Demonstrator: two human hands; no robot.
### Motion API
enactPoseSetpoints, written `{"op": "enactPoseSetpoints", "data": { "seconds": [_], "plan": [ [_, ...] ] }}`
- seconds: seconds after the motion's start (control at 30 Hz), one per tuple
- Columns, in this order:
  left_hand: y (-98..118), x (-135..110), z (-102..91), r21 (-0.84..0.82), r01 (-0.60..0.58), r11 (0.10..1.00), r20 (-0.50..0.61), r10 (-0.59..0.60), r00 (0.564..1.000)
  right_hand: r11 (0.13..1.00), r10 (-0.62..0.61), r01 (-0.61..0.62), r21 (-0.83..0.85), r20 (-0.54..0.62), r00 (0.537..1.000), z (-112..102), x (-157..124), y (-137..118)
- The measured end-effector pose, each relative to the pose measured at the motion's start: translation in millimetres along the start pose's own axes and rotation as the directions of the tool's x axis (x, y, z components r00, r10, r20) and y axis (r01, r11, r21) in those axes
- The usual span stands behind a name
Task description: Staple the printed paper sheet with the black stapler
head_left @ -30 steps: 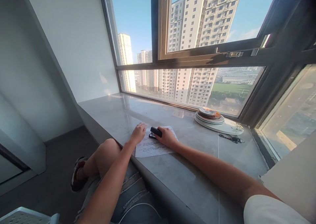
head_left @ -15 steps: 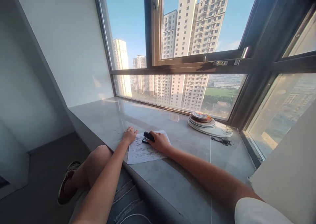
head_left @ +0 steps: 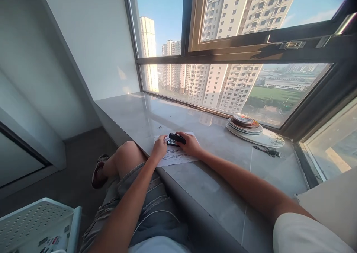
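Observation:
A printed sheet of paper (head_left: 178, 157) lies on the grey stone sill near its front edge. Above it is a black stapler (head_left: 176, 137), its jaws apart and its nose pointing left. My right hand (head_left: 192, 145) grips the stapler's rear end from the right, fingers wrapped round it. At the sheet's left side, my left hand (head_left: 160, 148) has its fingers curled together on the paper, fingertips close to the stapler's nose. Whether they touch the stapler is hard to see. Tiny dark bits (head_left: 160, 127) lie on the sill just beyond the left hand.
A stack of plates (head_left: 245, 125) rests on a larger white board (head_left: 275, 139) by the window. Keys (head_left: 272, 152) lie in front of it. My knee (head_left: 128, 152) is against the sill's front edge. At lower left stands a pale perforated basket (head_left: 41, 212) with small items inside.
My left hand has gone from lying with fingers spread at the sheet's far left to curled fingers beside the stapler's nose. The view has tilted down and turned left.

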State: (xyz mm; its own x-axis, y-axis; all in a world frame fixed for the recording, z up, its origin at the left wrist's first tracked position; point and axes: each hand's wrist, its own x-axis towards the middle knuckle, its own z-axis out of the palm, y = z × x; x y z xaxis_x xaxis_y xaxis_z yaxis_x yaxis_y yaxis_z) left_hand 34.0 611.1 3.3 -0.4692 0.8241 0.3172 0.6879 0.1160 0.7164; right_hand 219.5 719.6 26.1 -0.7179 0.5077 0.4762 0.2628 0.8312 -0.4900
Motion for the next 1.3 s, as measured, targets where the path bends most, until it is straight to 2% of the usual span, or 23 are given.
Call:
{"op": "enactPoseSetpoints", "data": {
  "seconds": [0.1, 0.2, 0.3, 0.4, 0.53, 0.73, 0.8, 1.17, 1.23, 1.3],
  "plan": [
    [7, -2, -3.1, 0.065, -0.044, 0.997, 0.024, 0.042, 0.999, 0.991, -0.013, 0.013, 0.131, 0.003, 1.0, -4, 3, 3],
    [8, -2, -7.3, 0.071, -0.029, 0.997, 0.045, 0.026, 0.999, 0.963, -0.035, 0.029, 0.27, 0.02, 0.999, -8, 7, 9],
    [9, -4, -7.5, 0.064, -0.01, 0.998, 0.046, 0.007, 0.999, 0.928, 0.114, -0.108, 0.357, 0.004, 0.993, -7, 12, 19],
    [11, -6, -6.4, 0.07, -0.038, 0.997, 0.044, 0.035, 0.998, 0.91, 0.287, -0.257, 0.326, -0.047, 0.957, -3, 15, 28],
    [11, -4, -8.8, 0.019, -0.009, 1.0, 0.029, 0.008, 1.0, 0.879, 0.369, -0.325, 0.35, -0.065, 0.927, 1, 18, 36],
    [2, 1, -12.1, -0.224, 0.018, 0.974, -0.024, -0.024, 0.999, 0.912, 0.325, -0.286, 0.293, -0.09, 0.942, 0, 17, 37],
    [0, 1, -11.5, -0.251, 0.026, 0.968, -0.021, -0.032, 0.999, 0.917, 0.317, -0.279, 0.285, -0.098, 0.943, 0, 16, 36],
    [1, -2, -12.1, -0.122, -0.001, 0.992, 0.02, 0.003, 1.0, 0.919, 0.299, -0.253, 0.304, -0.112, 0.948, -2, 14, 28],
    [3, -3, -11.4, -0.074, -0.006, 0.997, 0.036, 0.008, 0.999, 0.928, 0.249, -0.201, 0.314, -0.119, 0.961, -4, 11, 23],
    [5, -4, -10.1, -0.004, -0.036, 0.999, 0.053, 0.037, 0.998, 0.962, 0.108, -0.074, 0.263, -0.116, 0.987, -5, 7, 16]
  ]
}}
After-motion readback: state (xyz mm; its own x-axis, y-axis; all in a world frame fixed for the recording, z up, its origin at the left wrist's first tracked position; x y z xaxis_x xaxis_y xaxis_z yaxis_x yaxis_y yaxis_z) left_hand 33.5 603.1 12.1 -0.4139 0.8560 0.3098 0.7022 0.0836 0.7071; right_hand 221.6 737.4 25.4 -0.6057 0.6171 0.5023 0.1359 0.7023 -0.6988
